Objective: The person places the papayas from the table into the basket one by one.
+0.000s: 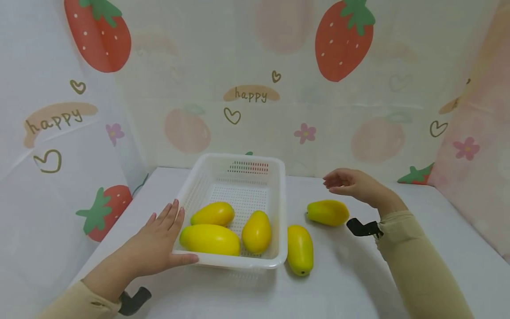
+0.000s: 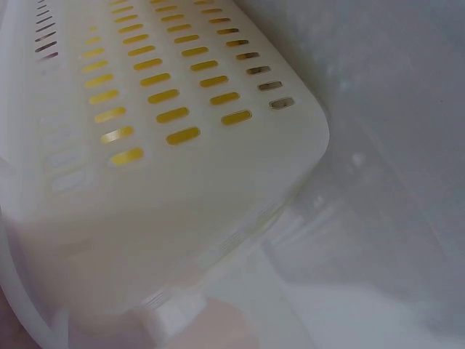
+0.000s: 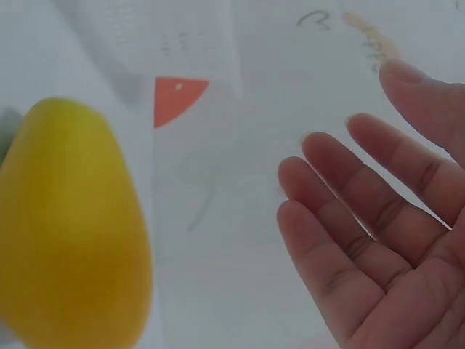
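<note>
A white plastic basket (image 1: 213, 260) stands on the table with three yellow papaya-like fruits in it: one long fruit (image 1: 210, 239) at the front, another (image 1: 213, 214) behind it, and a third (image 1: 256, 232) to the right. My left hand (image 1: 153, 243) rests with extended fingers on the basket's left rim, its thumb along the front rim. Outside the basket, one yellow fruit (image 1: 300, 250) lies against its right side, and a greener one (image 1: 328, 212) lies farther back. Above and behind that greener fruit my right hand (image 1: 356, 185) hovers, holding nothing; its fingers are loosely extended in the right wrist view.
The white table (image 1: 239, 297) ends at a patterned backdrop (image 1: 255, 128) with printed strawberries and hearts. Side sheets (image 1: 474, 186) close in the left and right. A black strap piece (image 1: 363, 228) sticks out at each wrist.
</note>
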`<act>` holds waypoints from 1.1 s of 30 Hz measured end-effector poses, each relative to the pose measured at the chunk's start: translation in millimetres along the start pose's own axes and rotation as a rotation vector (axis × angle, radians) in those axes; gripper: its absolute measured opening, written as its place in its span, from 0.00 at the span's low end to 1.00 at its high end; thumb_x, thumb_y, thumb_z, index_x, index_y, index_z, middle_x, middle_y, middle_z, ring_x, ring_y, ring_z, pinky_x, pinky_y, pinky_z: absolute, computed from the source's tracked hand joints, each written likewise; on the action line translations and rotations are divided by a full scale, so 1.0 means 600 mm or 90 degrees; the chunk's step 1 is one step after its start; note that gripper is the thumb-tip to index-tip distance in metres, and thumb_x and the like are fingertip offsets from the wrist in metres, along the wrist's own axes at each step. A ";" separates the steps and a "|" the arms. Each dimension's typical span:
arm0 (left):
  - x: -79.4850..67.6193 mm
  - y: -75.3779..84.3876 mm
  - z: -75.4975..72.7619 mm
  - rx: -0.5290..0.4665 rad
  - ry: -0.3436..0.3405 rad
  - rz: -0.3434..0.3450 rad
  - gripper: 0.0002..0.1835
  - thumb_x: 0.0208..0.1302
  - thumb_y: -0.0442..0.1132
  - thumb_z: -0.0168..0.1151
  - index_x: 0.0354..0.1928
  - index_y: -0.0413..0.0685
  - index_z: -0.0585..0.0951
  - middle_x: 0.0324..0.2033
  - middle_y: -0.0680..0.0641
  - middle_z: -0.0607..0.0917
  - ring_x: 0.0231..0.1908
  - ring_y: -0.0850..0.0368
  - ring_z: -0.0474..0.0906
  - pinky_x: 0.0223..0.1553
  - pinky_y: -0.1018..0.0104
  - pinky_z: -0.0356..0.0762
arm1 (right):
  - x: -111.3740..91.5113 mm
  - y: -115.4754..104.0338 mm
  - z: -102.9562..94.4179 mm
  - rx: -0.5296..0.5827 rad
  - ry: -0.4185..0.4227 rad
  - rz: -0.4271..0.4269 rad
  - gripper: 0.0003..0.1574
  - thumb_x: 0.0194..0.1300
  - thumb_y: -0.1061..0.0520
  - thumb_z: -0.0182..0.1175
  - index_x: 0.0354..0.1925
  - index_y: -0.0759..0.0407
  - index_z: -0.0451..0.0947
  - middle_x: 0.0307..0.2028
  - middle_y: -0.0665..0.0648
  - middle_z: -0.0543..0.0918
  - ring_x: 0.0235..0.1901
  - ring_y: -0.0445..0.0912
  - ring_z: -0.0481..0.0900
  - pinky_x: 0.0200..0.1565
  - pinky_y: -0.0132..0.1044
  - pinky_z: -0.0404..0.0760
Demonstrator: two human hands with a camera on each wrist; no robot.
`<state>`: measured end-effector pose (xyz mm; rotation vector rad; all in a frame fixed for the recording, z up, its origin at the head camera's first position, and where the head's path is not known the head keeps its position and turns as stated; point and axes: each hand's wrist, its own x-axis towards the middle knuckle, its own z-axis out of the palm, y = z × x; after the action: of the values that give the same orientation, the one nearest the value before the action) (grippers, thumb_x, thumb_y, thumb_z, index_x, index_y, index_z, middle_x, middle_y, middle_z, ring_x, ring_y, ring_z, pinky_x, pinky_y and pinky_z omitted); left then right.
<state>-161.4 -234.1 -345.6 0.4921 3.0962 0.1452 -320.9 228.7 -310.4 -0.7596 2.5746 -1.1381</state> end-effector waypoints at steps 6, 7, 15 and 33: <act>0.000 -0.001 0.002 0.001 0.001 -0.002 0.65 0.42 0.82 0.40 0.68 0.31 0.50 0.69 0.33 0.44 0.68 0.37 0.40 0.62 0.37 0.41 | -0.018 0.039 0.006 0.002 0.039 0.023 0.27 0.61 0.48 0.59 0.54 0.60 0.70 0.51 0.58 0.77 0.51 0.51 0.74 0.55 0.50 0.71; 0.000 -0.002 0.002 0.000 0.001 -0.002 0.65 0.42 0.82 0.40 0.68 0.31 0.50 0.69 0.33 0.44 0.68 0.37 0.40 0.62 0.37 0.41 | -0.020 0.046 0.008 0.006 0.041 0.029 0.27 0.61 0.47 0.59 0.54 0.59 0.70 0.52 0.58 0.76 0.52 0.52 0.74 0.55 0.51 0.71; 0.000 -0.003 0.003 -0.003 0.002 -0.002 0.65 0.42 0.82 0.40 0.68 0.31 0.50 0.69 0.33 0.44 0.68 0.37 0.39 0.62 0.37 0.41 | -0.035 0.097 0.023 0.036 0.033 0.085 0.27 0.61 0.50 0.59 0.57 0.56 0.69 0.56 0.62 0.73 0.56 0.56 0.69 0.57 0.54 0.67; 0.003 -0.001 0.003 -0.005 -0.005 -0.007 0.65 0.42 0.82 0.41 0.68 0.33 0.49 0.69 0.34 0.42 0.68 0.36 0.39 0.62 0.36 0.41 | -0.037 0.143 0.060 0.045 0.034 0.140 0.38 0.53 0.47 0.66 0.60 0.54 0.67 0.58 0.59 0.69 0.54 0.55 0.68 0.56 0.55 0.66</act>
<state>-162.9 -233.8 -347.6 0.4754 3.0888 0.1546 -319.2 266.7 -398.4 -0.4227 2.5677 -1.1853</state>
